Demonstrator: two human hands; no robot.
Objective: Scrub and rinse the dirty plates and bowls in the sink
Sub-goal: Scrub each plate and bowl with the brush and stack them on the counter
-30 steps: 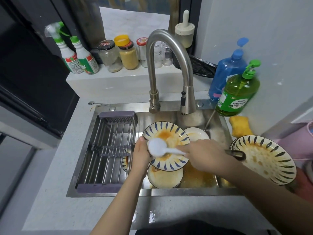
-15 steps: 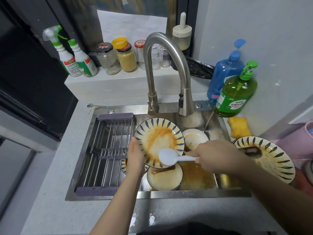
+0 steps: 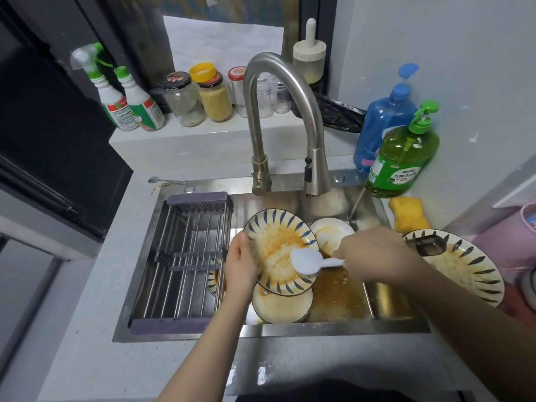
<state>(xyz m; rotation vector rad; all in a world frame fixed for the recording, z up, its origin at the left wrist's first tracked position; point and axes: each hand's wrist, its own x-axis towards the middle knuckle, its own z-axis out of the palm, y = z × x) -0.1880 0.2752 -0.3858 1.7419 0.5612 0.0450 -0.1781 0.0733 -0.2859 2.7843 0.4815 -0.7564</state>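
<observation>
At nine o'clock in the steel sink [image 3: 293, 329] I see the grey wire drying rack [image 3: 185, 256], filling the left half. My left hand [image 3: 240, 265] grips the rim of the tilted blue-striped stained plate [image 3: 278, 242]; my right hand [image 3: 374, 256] grips the white scrub brush [image 3: 307, 261] against it. Stained white bowls [image 3: 281, 306] lie beneath, partly hidden. At three o'clock, another striped dirty plate [image 3: 464, 271] overhangs the bench [image 3: 87, 358].

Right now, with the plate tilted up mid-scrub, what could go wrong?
The left hand holds the striped plate only by its rim; pressure from the white brush in the right hand could slip it onto the bowl below. The dirty plate overhangs the sink edge beside the right forearm, so a nudge might tip it.
</observation>
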